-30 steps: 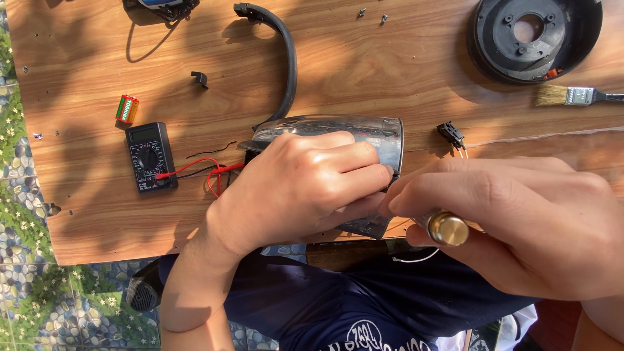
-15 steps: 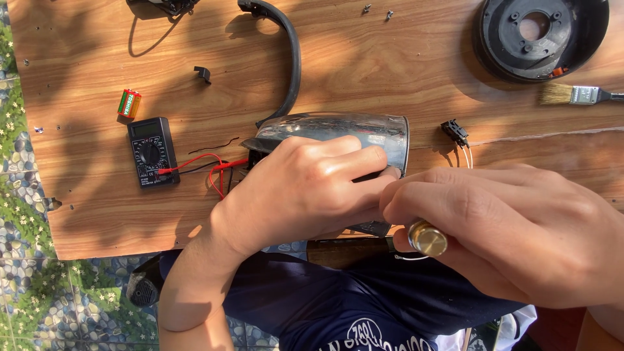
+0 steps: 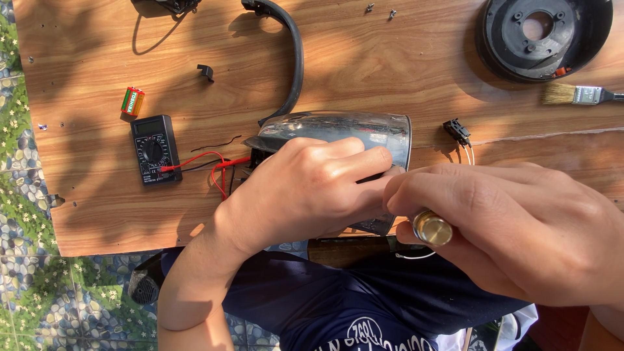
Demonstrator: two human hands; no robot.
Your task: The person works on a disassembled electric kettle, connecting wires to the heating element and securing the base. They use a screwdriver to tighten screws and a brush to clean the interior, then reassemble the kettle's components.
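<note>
A shiny metal kettle body [image 3: 344, 130] lies on its side on the wooden table [image 3: 97, 58]. My left hand [image 3: 312, 185] is clasped over it and grips it. My right hand [image 3: 513, 227] is closed around a tool with a round brass-coloured end [image 3: 432, 227], held at the kettle's open end near the table's front edge. The tool's tip is hidden behind my fingers. A white wire [image 3: 416, 255] hangs below my right hand.
A black multimeter [image 3: 155, 149] with red leads [image 3: 211, 168] lies left, a small battery [image 3: 132, 101] above it. A black kettle handle [image 3: 292, 58] curves at the top, a round black base [image 3: 543, 36] and paintbrush [image 3: 578, 95] at top right, a small connector [image 3: 458, 130] nearby.
My right hand with the brass-ended tool has shifted slightly left and up toward the kettle's open end. My left hand keeps its grip on the kettle.
</note>
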